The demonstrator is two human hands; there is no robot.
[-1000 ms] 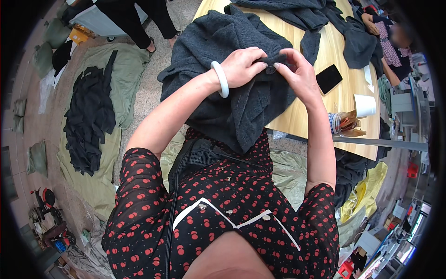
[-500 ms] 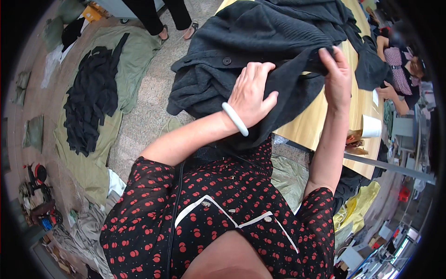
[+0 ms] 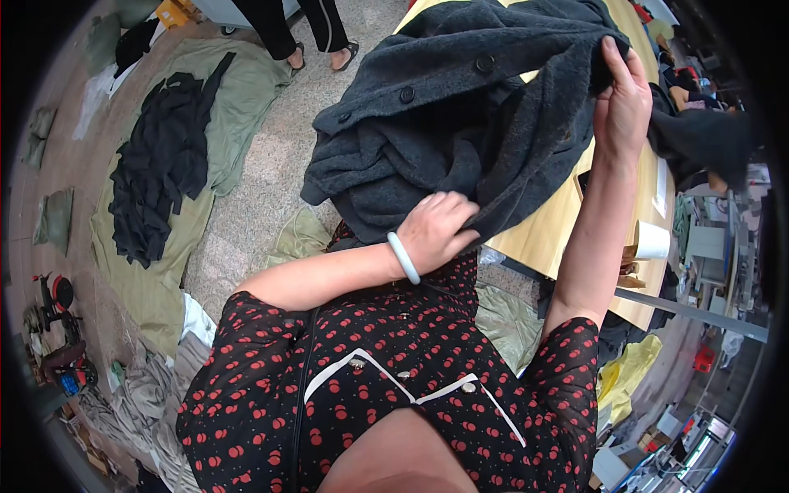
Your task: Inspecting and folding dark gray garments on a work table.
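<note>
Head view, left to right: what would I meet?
Black cloth pile, leftmost visible button on the charcoal cardigan, left hand, right hand, dark cloth further right.

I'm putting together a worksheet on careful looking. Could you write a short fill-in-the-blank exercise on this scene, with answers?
1. The right hand grips the dark grey garment, whose front band bears round dark ____.
2. A pale bangle circles the wrist of the person's ____ hand.
3. The person's black clothing is patterned with ____ dots.
4. At the picture's left, a dark cloth heap lies on green sheeting spread over the ____.

Missing words: buttons; left; red; floor.
</note>
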